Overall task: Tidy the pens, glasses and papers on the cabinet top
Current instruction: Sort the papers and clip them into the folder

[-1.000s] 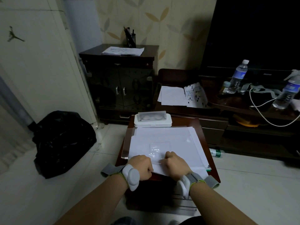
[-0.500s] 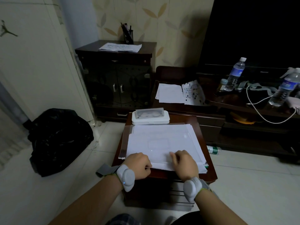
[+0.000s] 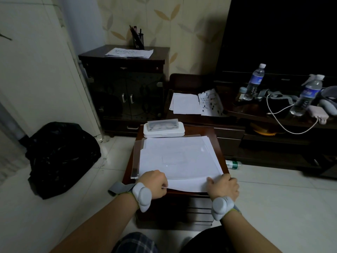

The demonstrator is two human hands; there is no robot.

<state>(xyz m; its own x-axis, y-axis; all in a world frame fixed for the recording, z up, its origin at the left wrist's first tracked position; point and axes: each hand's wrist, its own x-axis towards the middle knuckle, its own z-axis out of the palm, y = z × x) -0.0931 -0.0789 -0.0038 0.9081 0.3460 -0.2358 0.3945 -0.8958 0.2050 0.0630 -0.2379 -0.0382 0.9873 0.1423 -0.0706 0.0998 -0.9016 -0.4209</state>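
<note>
White papers point(image 3: 179, 157) — dark-brown cabinet point(image 3: 218, 141)

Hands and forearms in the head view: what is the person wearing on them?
Both forearms are bare, no sleeves. Each wrist carries a rounded pale grey pod on a grey strap with a thin yellow-green edge, behind the left hand and the right hand. No gloves.

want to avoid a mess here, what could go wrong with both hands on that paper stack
The paper stack is uneven, sheets fanning at the left edge; lifting could spill loose ones. The near edge overhangs the small cabinet between the left hand and right hand. Pushing forward might bump the glasses case.
</note>
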